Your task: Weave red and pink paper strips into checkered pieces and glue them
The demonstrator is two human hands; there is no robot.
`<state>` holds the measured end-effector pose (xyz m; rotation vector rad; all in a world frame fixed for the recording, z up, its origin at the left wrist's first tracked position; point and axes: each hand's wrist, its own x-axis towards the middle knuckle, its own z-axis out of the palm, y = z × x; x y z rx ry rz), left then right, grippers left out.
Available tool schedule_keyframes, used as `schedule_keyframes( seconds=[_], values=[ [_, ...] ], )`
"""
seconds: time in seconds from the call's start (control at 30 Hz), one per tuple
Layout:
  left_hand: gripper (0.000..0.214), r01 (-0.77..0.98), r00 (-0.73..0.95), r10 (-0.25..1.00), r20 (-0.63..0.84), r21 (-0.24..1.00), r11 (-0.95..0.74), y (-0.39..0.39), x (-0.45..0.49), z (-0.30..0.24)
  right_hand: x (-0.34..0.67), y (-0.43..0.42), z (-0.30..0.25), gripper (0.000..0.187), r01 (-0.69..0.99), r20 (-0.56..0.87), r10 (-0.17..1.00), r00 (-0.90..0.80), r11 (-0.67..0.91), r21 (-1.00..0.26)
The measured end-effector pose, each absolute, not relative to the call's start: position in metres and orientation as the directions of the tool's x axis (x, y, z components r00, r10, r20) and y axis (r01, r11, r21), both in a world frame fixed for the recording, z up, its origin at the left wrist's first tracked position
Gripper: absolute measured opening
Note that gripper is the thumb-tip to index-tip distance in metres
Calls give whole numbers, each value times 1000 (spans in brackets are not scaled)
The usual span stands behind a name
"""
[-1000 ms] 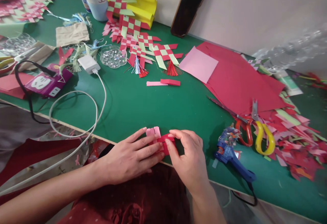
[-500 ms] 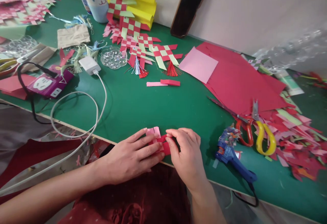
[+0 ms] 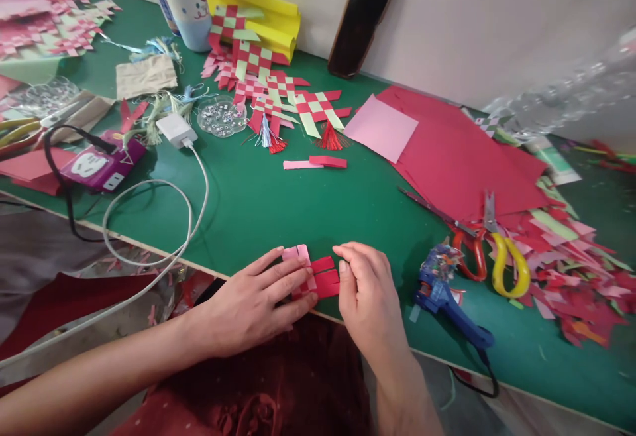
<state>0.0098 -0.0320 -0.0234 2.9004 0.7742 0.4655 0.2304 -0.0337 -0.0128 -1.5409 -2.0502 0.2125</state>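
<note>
A small weave of pink and red paper strips (image 3: 318, 277) lies at the near edge of the green table (image 3: 298, 204). My left hand (image 3: 253, 303) rests flat on its left part, fingers stretched out and pressing it down. My right hand (image 3: 368, 297) sits just to its right, thumb and forefinger pinched at the ends of the red strips. Two loose strips (image 3: 315, 163), one pink and one red, lie further back on the table.
A blue glue gun (image 3: 447, 303) and yellow and red scissors (image 3: 491, 257) lie right of my hands, beside red paper sheets (image 3: 462, 151) and scraps. Finished woven pieces (image 3: 278, 85), a dish of beads (image 3: 221, 116), a charger with white cable (image 3: 176, 131) and a phone (image 3: 362, 18) fill the back.
My right hand has drawn back a little to the right, uncovering more of the red strips. The left hand has stayed pressed on the weave. The camera tilted slightly.
</note>
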Motion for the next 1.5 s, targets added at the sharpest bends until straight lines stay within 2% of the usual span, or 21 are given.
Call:
schedule_keyframes(
  seconds=[0.2, 0.27, 0.4, 0.67, 0.87, 1.23, 1.4, 1.5],
  values=[
    [54, 469, 835, 510, 208, 218, -856, -27, 13, -10, 230, -36, -14, 17, 841, 307, 933, -185, 312, -442],
    [48, 481, 809, 532, 249, 239, -843, -24, 17, -7, 230, -36, -15, 15, 841, 305, 934, -185, 312, -443],
    [23, 542, 729, 606, 318, 272, -795, -18, 27, -9, 230, -36, -16, 11, 839, 294, 938, -181, 304, -452],
    [20, 608, 646, 627, 435, 203, -767, -12, 31, -18, 232, -33, -12, 9, 812, 311, 927, -211, 343, -472],
    [21, 592, 648, 630, 428, 238, -770, -11, 29, -21, 235, -28, -9, 10, 808, 243, 929, -281, 365, -463],
    [21, 593, 644, 628, 437, 234, -771, -14, 27, -26, 232, -22, -8, 9, 839, 172, 951, -256, 307, -450],
    [22, 597, 641, 634, 434, 237, -766, -14, 27, -28, 237, -22, -8, 14, 798, 195, 945, -262, 325, -507],
    [21, 588, 644, 627, 438, 240, -772, -14, 27, -29, 238, -22, -9, 15, 806, 181, 945, -271, 326, -494]
  ],
)
